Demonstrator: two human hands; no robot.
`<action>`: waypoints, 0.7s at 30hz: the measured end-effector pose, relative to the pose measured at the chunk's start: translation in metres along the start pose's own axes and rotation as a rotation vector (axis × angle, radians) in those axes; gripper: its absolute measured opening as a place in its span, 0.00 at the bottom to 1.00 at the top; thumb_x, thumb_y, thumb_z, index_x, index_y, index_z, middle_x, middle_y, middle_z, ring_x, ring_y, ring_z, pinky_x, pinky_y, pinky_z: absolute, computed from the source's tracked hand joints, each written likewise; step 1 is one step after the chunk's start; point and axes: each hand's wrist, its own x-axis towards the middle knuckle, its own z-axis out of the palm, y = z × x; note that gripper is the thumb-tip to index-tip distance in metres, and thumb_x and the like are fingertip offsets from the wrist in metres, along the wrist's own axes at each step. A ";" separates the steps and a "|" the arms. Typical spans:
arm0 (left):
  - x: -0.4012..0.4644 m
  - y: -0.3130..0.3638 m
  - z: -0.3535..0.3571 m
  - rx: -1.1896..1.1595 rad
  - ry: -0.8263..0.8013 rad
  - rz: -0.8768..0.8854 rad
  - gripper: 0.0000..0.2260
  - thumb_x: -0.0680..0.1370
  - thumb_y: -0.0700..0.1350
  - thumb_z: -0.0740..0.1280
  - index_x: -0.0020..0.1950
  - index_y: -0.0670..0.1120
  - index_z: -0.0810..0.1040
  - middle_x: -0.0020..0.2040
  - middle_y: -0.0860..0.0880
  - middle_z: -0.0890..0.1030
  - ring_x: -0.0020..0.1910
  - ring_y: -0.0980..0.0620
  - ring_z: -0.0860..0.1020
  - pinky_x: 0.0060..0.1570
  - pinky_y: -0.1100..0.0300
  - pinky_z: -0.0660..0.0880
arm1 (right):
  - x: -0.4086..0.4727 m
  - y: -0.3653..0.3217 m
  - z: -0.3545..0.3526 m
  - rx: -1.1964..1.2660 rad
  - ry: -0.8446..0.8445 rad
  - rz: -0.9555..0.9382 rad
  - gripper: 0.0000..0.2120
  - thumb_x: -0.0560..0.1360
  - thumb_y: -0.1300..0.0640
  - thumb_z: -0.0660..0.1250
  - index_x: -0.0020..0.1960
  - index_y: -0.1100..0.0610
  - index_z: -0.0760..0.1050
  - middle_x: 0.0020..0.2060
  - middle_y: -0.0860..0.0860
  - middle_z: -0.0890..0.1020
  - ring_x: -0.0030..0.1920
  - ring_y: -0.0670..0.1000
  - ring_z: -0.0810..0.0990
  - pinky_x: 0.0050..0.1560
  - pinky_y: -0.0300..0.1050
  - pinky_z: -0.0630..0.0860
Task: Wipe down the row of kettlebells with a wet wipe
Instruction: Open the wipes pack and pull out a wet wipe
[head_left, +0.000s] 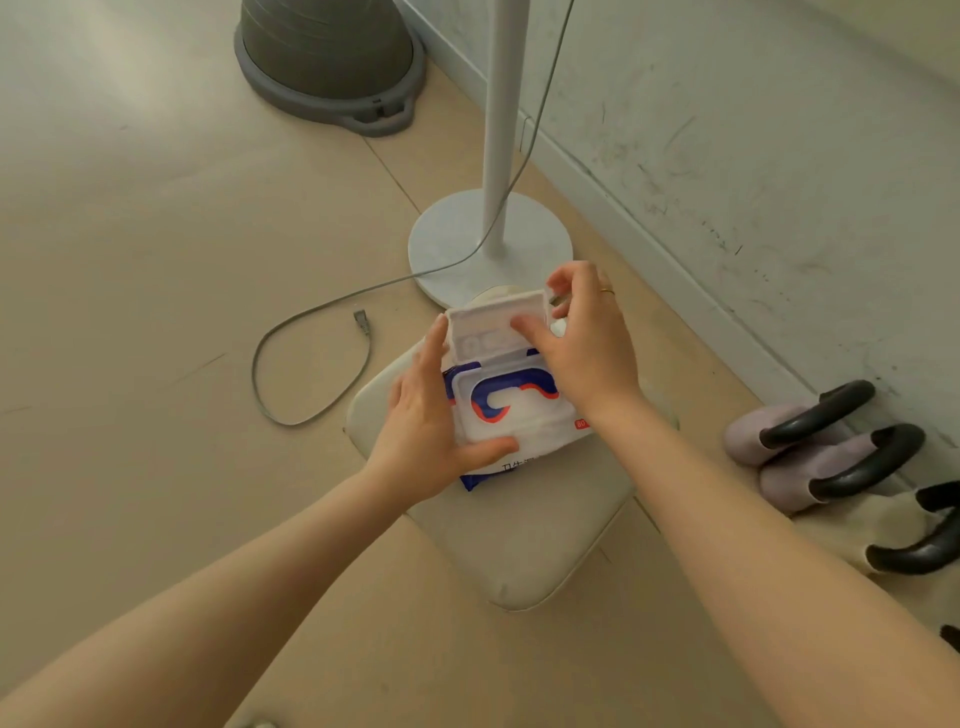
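Steadying the pack of wipes (524, 441) at frame centre, your left hand (431, 436) clasps its side while your right hand (582, 338) pinches the raised lid (493, 325). A red "80" shows; other print is unreadable. The kettlebells (831, 452) line the right edge.

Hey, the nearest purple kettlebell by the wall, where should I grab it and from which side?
Take the purple kettlebell by its black loop handle. It lies tipped over on the floor, and the handle arches up clear of the body, so fingers can likely hook through it. Come from above on the room side, since the wall closes off the far side and another purple kettlebell lies close beyond it.
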 end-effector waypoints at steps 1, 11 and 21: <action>0.000 -0.002 0.001 0.021 0.017 0.039 0.45 0.60 0.65 0.69 0.69 0.68 0.44 0.76 0.49 0.54 0.73 0.52 0.58 0.70 0.49 0.59 | -0.003 0.001 0.002 -0.045 0.022 -0.010 0.15 0.72 0.55 0.69 0.54 0.59 0.69 0.54 0.54 0.72 0.46 0.52 0.75 0.39 0.46 0.72; 0.003 -0.003 0.005 0.230 0.050 0.091 0.37 0.64 0.67 0.62 0.71 0.54 0.67 0.76 0.40 0.52 0.73 0.41 0.55 0.68 0.51 0.54 | -0.037 0.013 -0.003 -0.271 -0.061 -0.546 0.05 0.70 0.59 0.67 0.39 0.55 0.82 0.65 0.57 0.72 0.64 0.57 0.67 0.48 0.47 0.75; 0.007 -0.013 0.002 0.083 0.047 0.282 0.21 0.67 0.61 0.69 0.55 0.54 0.70 0.74 0.46 0.57 0.67 0.45 0.69 0.61 0.40 0.69 | -0.038 -0.003 -0.003 -0.583 -0.170 -0.501 0.06 0.61 0.56 0.79 0.33 0.51 0.81 0.29 0.48 0.78 0.29 0.52 0.78 0.26 0.37 0.68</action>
